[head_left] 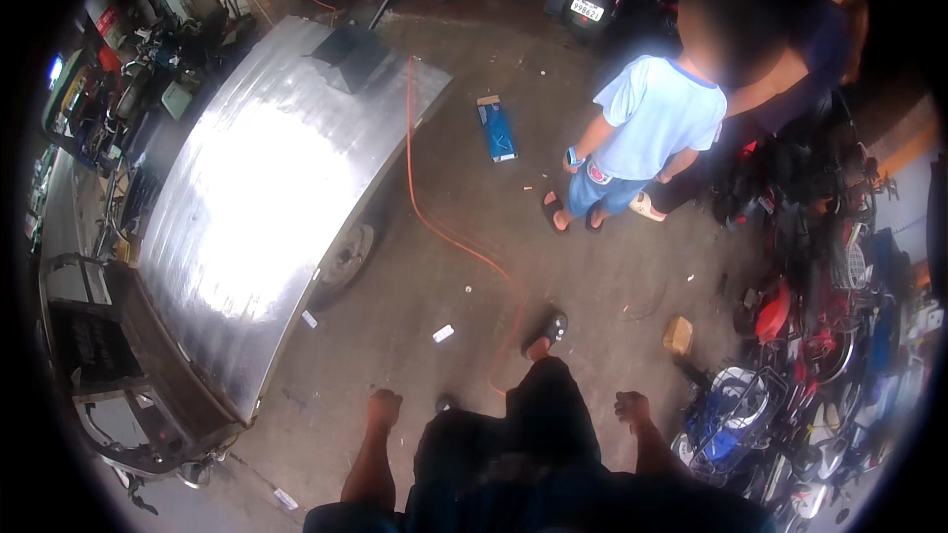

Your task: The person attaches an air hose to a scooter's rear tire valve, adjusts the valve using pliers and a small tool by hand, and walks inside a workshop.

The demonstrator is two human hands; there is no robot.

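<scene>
My left hand (385, 408) hangs low beside my left leg, its fingers curled into a loose fist with nothing seen in it. On the other side, my right hand (632, 407) is also curled closed, away from my body, and no object shows in it. Neither hand touches anything. Between them are my dark-clothed legs (504, 434), with one foot in a black shoe (546, 334) stepped forward on the concrete floor (395, 365). Left of my left hand stands a small truck with a flat, shiny metal bed (227, 148).
An orange hose (464, 249) runs along the floor. A blue box (497, 128), a yellowish block (678, 336) and a white packet (442, 333) lie there. A person in light blue (662, 118) stands ahead near another person. Motorbikes and parts (736, 405) crowd the right; clutter lines the left.
</scene>
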